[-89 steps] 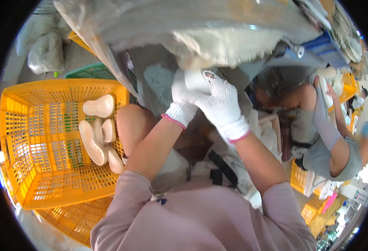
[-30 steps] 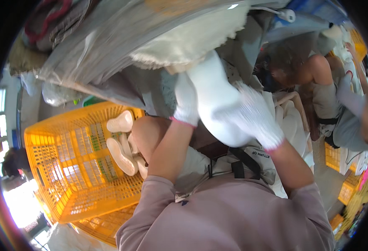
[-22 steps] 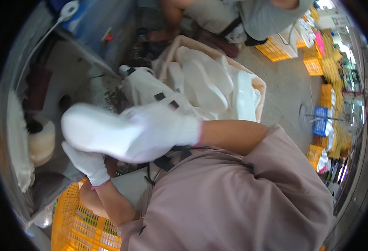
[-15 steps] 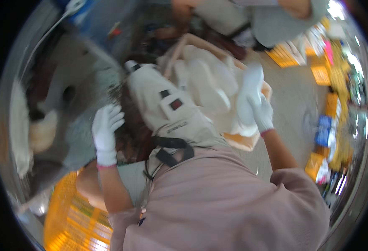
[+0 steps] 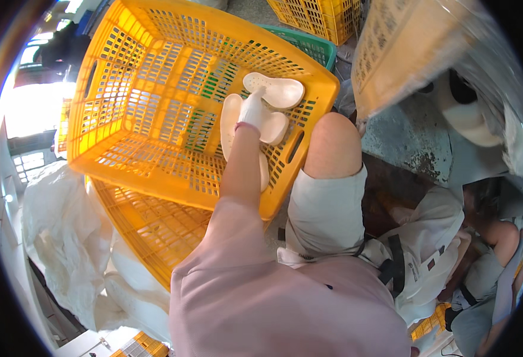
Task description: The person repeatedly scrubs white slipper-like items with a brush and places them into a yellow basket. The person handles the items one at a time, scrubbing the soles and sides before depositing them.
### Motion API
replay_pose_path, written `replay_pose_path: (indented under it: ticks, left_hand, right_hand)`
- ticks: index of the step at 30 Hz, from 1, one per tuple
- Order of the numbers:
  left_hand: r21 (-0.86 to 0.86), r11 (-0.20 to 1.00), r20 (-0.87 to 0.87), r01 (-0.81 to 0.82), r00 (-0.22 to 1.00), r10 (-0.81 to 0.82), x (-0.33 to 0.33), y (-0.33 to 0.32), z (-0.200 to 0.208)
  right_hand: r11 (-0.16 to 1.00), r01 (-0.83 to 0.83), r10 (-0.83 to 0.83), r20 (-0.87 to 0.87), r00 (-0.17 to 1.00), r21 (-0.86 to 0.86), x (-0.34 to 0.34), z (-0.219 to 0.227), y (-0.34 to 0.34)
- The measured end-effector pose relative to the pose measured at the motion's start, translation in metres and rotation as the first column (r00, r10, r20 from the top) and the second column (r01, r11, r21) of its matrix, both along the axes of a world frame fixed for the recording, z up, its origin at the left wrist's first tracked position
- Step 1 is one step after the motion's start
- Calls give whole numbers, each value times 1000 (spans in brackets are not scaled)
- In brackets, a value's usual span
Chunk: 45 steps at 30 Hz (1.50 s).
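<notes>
Yellow plastic crate with slotted walls, holding several white shoe insoles near its right wall. Left hand, in a white glove, reaching into the crate, fingers closed on an insole. Bare knee just outside the crate's right wall. Right hand out of sight.

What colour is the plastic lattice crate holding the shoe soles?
Yellow-orange plastic lattice crate, clearest in the head view.
</notes>
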<state>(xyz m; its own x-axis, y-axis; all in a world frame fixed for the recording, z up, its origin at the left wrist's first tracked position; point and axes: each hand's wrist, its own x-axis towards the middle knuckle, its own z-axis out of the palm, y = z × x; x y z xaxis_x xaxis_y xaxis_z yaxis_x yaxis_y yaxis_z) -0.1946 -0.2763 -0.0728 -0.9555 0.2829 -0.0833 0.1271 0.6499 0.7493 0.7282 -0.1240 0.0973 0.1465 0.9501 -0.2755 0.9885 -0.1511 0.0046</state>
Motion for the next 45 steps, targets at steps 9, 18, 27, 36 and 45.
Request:
replay_pose_path:
  ticks: [9, 18, 27, 36, 45]
  left_hand:
    - [216, 867, 526, -448, 802, 284, -55, 12, -60]
    - [719, 694, 482, -40, 747, -457, 255, 50, 176]
    - [699, 653, 692, -292, 47, -720, 364, 240, 146]
    - [-279, 525, -572, 804, 300, -763, 301, 357, 72]
    - [187, 801, 553, 569, 613, -564, 174, 251, 92]
  right_hand:
    - [547, -685, 663, 251, 705, 481, -270, 59, 74]
    - [990, -128, 80, -981, 179, 58, -508, 39, -7]
    - [981, 169, -129, -966, 222, -92, -408, 98, 16]
    - [869, -110, 490, -809, 325, 482, -444, 32, 145]
    - [444, -549, 883, -241, 404, 708, -471, 7, 226]
